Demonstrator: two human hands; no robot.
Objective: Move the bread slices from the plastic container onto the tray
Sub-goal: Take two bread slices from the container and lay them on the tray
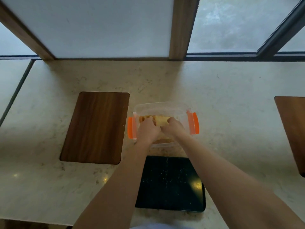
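Observation:
A clear plastic container [166,107] with orange side clips sits on the counter in the middle of the view. Pale bread slices [162,121] lie inside it. My left hand [147,130] and my right hand [174,127] both reach into the container, and their fingers close around a bread slice from either side. The hands hide most of the bread under them. A dark tray [170,184] with scattered crumbs lies on the counter just in front of the container, between my forearms, with no bread on it.
A brown wooden board [94,128] lies left of the container. Another wooden board [293,129] sits at the right edge. The beige stone counter [231,96] ends at a window ledge and wooden frame [179,28] behind.

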